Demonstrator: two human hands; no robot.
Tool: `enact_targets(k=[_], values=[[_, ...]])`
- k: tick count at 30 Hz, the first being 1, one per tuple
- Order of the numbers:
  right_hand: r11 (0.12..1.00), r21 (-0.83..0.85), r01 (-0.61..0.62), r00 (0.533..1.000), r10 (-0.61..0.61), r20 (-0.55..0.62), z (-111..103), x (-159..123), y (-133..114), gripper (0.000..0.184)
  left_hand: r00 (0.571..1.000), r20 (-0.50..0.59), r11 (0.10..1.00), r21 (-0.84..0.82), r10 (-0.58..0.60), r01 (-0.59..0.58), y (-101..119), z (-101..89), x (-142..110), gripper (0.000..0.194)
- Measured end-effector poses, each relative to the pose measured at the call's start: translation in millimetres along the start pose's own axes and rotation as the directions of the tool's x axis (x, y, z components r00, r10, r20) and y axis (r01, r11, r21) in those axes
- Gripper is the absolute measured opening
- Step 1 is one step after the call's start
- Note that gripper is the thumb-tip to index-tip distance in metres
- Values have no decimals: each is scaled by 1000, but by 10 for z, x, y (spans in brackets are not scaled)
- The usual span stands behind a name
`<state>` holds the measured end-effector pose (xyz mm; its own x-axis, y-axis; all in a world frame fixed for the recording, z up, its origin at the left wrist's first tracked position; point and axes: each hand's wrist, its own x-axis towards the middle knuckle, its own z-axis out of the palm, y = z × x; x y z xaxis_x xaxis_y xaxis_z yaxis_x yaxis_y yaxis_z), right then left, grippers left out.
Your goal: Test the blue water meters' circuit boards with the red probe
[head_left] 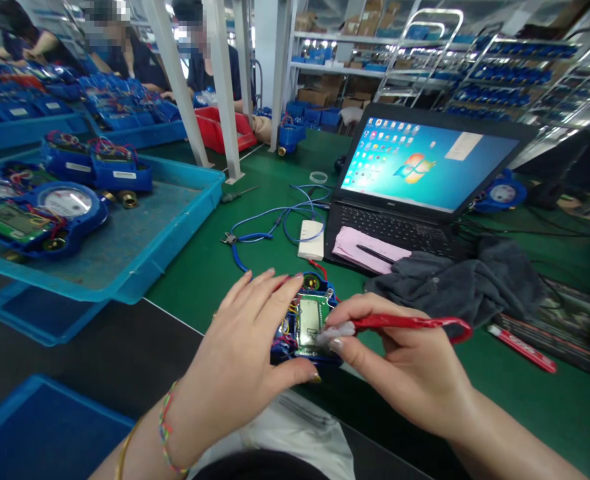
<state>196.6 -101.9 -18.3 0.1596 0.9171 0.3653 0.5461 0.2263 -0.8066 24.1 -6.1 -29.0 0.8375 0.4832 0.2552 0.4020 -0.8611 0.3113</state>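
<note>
Green bench [185, 280], display [309, 321] apparently fore-aft

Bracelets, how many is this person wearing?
2: a rainbow bracelet just behind the left hand, and a gold bracelet farther up the same arm. More could be out of view.

The green table [182, 272] carries a blue tray [175, 233] at left, a laptop [399, 180] at far right, a small white box [311, 240] between them, and a red-and-white marker [522, 348] at near right.
</note>
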Motion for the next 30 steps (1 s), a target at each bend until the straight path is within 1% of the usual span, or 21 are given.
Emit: enact_targets(k=[5, 12, 18, 23, 30], values=[[999, -51, 11, 995, -6, 98, -4, -19, -7, 8, 999, -30, 999, 20, 39, -38, -15, 26, -85, 85], [996, -59, 73, 985, -63, 161, -5, -48, 3, 13, 998, -54, 999, -5, 44, -44, -20, 58, -101, 77], [993, -41, 112, 979, -103, 178, -13, -33, -14, 15, 996, -72, 998, -32, 59, -61, -24, 50, -99, 75], [994, -38, 104, 977, -95, 189, -4, -8, -32, 17, 998, -48, 998, -22, 50, -51, -17, 45, -84, 77], [993, -53, 103, 977, -91, 191, -3, -4, -58, 17, 997, -50, 998, -27, 54, -55, -14, 42, -90, 76]])
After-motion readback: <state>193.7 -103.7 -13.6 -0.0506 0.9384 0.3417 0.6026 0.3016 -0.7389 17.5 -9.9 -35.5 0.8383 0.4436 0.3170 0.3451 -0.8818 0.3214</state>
